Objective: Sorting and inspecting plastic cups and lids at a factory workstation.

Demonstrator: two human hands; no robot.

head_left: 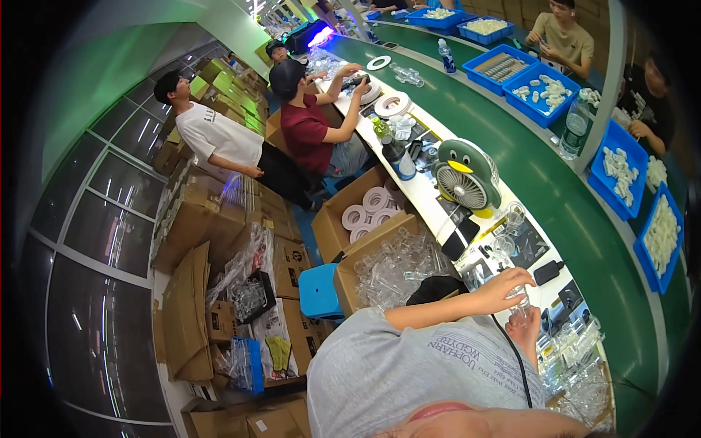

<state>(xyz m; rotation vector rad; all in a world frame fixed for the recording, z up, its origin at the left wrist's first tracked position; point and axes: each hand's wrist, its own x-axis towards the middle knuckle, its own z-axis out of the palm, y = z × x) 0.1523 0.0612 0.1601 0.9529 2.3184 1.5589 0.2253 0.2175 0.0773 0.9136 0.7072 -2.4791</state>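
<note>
Both hands, left hand (504,285) above right hand (524,332), grip a clear plastic piece (520,301); fumbled, it could drop among desk (431,193) clutter.

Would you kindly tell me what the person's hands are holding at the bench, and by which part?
The left hand and right hand together hold a small clear plastic piece, left fingers on its top, right hand beneath. The exact grip cannot be told.

The left hand (504,281) closes its grip on a small clear plastic part (520,296) above the white table (431,193), just below the green desk fan (466,175). The right hand (524,337) touches the part from beneath. A cardboard box (387,270) of clear parts stands left of the fan.
</note>
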